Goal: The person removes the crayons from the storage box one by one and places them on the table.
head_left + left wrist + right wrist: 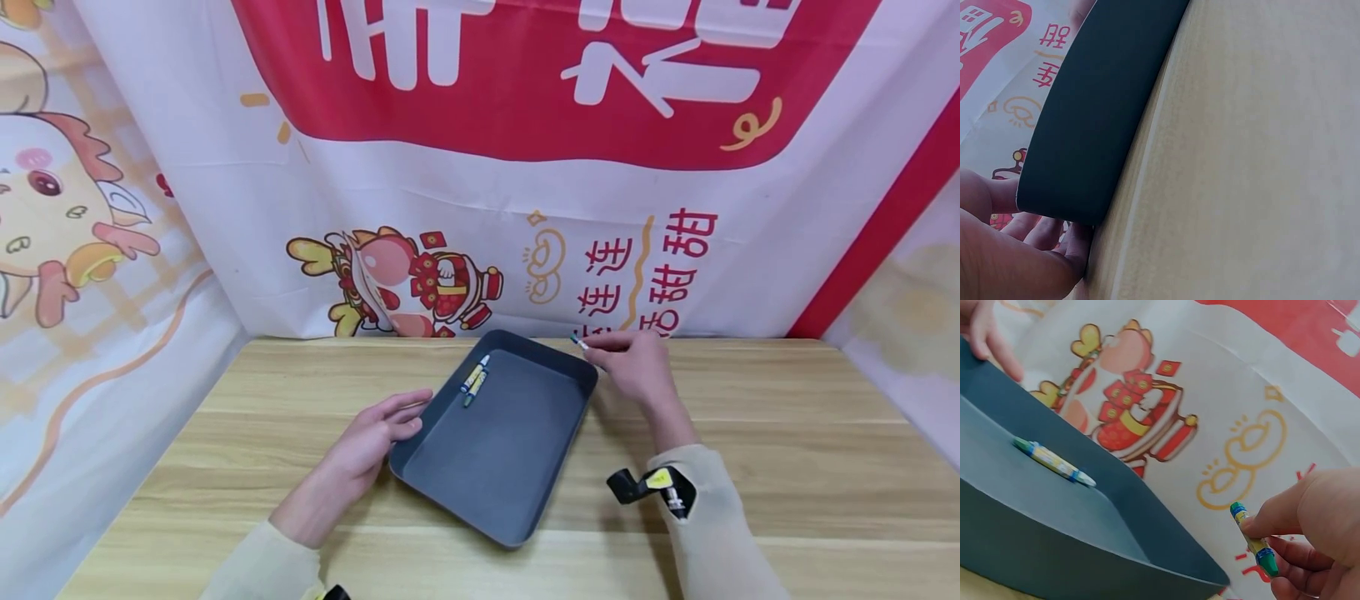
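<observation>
A dark grey rectangular tray [502, 467] sits at an angle on the wooden table. Two crayons lie inside it along the left wall: a white-tipped crayon [474, 375] and, beside it, a green-tipped crayon [476, 390]. My left hand [375, 433] grips the tray's left wall, thumb over the rim and fingers along the outer side; the left wrist view shows that hand [1022, 250] at the tray's corner. Beyond the tray's far right corner, my right hand [636, 367] pinches a green crayon [1254, 540] between thumb and fingers, outside the tray and above the table.
A white and red printed cloth [525, 192] hangs right behind the table's far edge, with another printed cloth [90, 250] on the left side. The wooden tabletop [787, 467] extends to both sides of the tray. A small black wrist camera [626, 486] sticks out from the right sleeve.
</observation>
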{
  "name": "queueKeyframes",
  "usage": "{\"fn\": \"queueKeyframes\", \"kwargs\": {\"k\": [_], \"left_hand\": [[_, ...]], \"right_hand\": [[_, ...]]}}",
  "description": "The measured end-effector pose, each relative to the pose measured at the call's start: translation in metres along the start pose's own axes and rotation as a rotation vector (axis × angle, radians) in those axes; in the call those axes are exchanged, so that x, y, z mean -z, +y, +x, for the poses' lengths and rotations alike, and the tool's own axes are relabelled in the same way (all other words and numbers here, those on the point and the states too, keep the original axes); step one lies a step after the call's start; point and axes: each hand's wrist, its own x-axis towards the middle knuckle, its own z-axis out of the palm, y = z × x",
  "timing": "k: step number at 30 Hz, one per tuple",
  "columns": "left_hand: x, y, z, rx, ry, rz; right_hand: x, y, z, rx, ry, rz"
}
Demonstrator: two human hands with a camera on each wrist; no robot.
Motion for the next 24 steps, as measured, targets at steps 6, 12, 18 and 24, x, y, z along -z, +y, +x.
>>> {"fn": "queueKeyframes", "kwargs": {"k": [6,12,18,24], "left_hand": [[0.0,0.0,0.0,-0.002,0.004,-0.002],[0.0,-0.001,0.001,0.001,-0.002,0.0],[0.0,-0.002,0.001,-0.001,0.004,0.004],[0.0,-0.001,0.001,0.001,0.0,0.004]], "right_hand": [[0.014,0.011,0.001,-0.058,0.04,-0.008],[0.026,0.018,0.0,-0.14,0.077,0.002],[0.034,0.028,0.0,-0.209,0.111,0.021],[0.041,0.04,0.002,-0.254,0.156,0.026]]}}
